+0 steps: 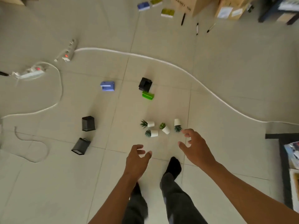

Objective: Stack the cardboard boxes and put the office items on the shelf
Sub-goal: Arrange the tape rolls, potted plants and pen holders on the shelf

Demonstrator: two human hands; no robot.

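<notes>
Both arms reach down over the tiled floor (226, 78), above the person's dark trousers and a socked foot (174, 166). The left hand (137, 159) hangs with fingers loosely curled, its grip holding nothing. The right hand (196, 146) is spread wider, its grip also holding nothing, with fingertips just beside the nearest of four small potted plants (161, 128). The plants lie tipped over in a cluster on the floor. To the left lie two black mesh holders (88, 123), one nearer, one farther. Beyond the plants a green item (148, 96) touches a black one (145, 84); a blue pack (108, 86) lies left of them. A white cable (161, 60) winds across the floor to two power strips (67, 51) at the far left. Farthest off lie blue and yellow packs (167, 12), three pens (197, 29) and cardboard boxes (194, 4). At the right edge stands a dark shelf (284, 167).
</notes>
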